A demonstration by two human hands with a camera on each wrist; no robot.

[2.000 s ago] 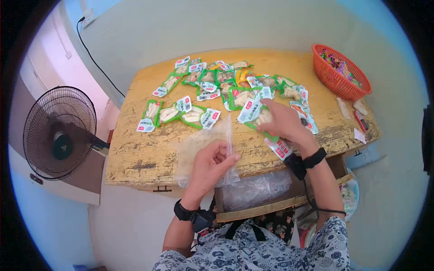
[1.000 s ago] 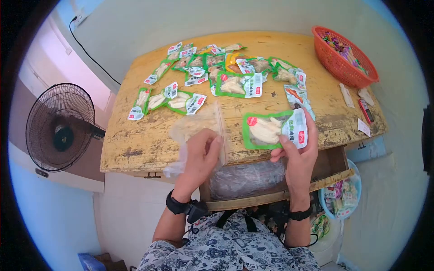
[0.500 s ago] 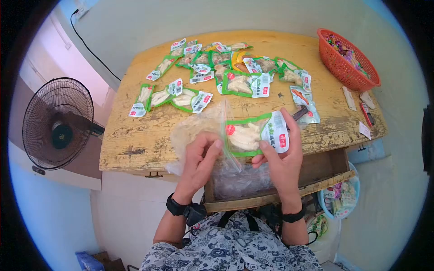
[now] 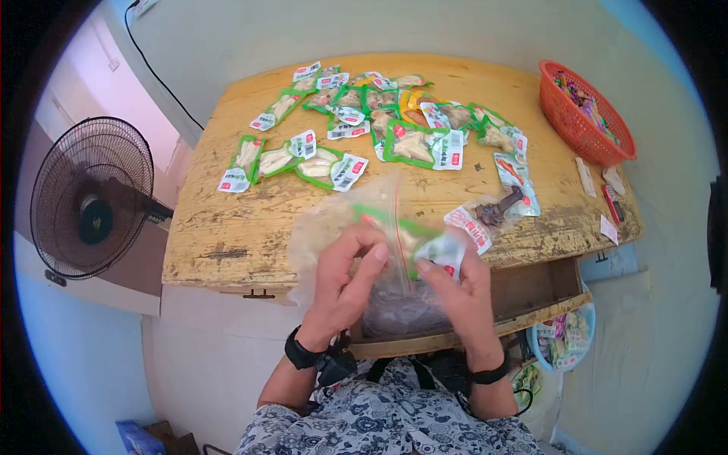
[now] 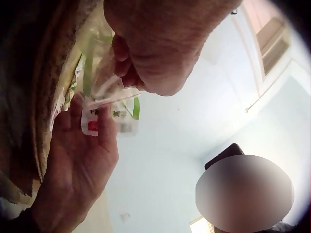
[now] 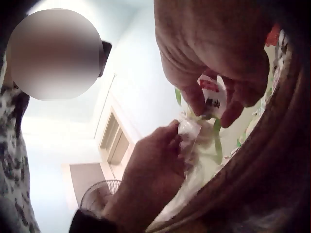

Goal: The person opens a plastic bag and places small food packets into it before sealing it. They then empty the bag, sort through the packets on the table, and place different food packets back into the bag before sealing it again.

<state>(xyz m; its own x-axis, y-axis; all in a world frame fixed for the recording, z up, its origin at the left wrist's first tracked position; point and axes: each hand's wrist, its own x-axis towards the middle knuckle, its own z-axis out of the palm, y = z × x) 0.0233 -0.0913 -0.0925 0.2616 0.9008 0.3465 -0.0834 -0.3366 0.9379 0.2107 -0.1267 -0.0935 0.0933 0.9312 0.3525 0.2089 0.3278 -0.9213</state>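
Food packet [image 4: 440,254]: green-edged, partly inside zip bag [image 4: 322,216], at table's [image 4: 220,250] six o'clock.
Left hand [image 4: 341,284]: gripping bag mouth.
Right hand [image 4: 464,303]: pinching packet's white end.
Risk: limp bag mouth could snag packet's edge.

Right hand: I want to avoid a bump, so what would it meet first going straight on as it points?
Beyond the packet it pinches, the right hand would probably meet the clear bag first, though depth is unclear.

Black wrist straps [image 4: 491,368] and short white sleeves [image 4: 499,434] with dark blue floral patterning.
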